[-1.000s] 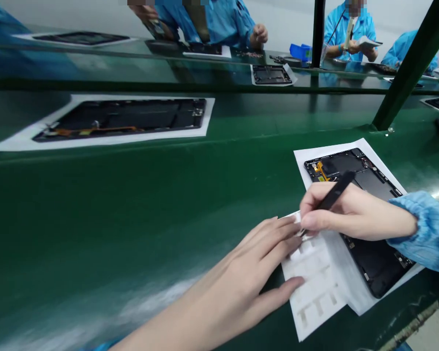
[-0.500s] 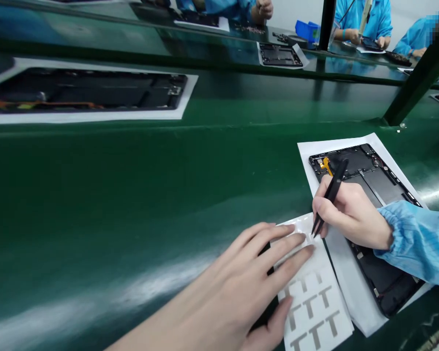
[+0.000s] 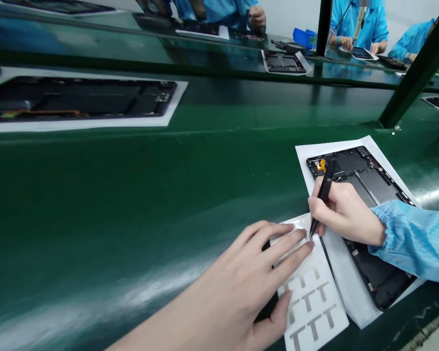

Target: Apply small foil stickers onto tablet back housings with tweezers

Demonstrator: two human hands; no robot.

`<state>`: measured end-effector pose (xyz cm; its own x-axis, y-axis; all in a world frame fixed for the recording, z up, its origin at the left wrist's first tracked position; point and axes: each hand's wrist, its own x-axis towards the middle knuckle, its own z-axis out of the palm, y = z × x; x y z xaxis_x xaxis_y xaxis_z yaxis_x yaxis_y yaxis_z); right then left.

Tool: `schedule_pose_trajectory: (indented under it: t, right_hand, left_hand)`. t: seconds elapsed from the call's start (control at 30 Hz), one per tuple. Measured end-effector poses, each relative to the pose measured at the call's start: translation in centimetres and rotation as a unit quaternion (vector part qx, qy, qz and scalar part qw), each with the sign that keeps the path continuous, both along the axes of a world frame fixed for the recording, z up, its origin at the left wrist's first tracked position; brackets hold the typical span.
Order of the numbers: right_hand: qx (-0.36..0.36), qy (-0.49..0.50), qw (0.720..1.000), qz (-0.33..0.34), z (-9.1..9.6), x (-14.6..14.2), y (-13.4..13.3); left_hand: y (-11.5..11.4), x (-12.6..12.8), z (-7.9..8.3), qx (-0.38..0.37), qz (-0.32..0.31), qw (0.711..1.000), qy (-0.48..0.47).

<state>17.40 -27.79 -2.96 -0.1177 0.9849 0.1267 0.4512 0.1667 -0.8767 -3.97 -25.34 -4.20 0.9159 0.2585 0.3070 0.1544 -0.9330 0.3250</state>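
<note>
My left hand (image 3: 256,278) lies with fingers spread over a white sheet of grey T-shaped stickers (image 3: 314,312), pressing on its upper part. Black tweezers (image 3: 325,187) are gripped in my right hand (image 3: 340,207), their tips down on the sheet beside my left fingertips. Whether the tips pinch a sticker is too small to make out. Behind my right hand is an opened black tablet housing (image 3: 366,185) with an orange flex cable (image 3: 321,165) near its far left corner. White paper (image 3: 354,307) lies beneath the housing. My right hand and sleeve cover its middle.
Another tablet housing (image 3: 95,100) rests on white paper at the far left of the green bench (image 3: 131,195). A slanted green post (image 3: 406,83) rises at the right. Beyond the raised shelf, co-workers in blue (image 3: 373,24) handle parts near a blue bin (image 3: 304,36).
The tweezers have shifted slightly left and stand more upright, with their tips closer together on the sheet. My left hand stays almost in place. The view has moved slightly.
</note>
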Motion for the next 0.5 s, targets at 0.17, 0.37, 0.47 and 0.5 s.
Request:
schedule_pose_trajectory:
  t: [0.17,0.37,0.47,0.5]
  right_hand:
    - [-0.038,0.02,0.999,0.001,-0.02,-0.06,0.23]
    - [-0.084,0.054,0.995,0.009,-0.05,0.05,0.48]
    - [-0.09,0.067,0.994,0.011,-0.28,0.03,0.58]
    - [-0.091,0.073,0.993,0.012,-0.39,-0.01,0.66]
  left_hand:
    - [-0.22,0.08,0.05,-0.001,0.007,1.0,0.003]
    - [0.19,-0.11,0.14,0.013,-0.003,1.0,0.017]
    - [0.57,-0.18,0.17,0.031,-0.021,0.999,0.016]
    - [0.62,-0.16,0.16,0.036,-0.025,0.999,0.015]
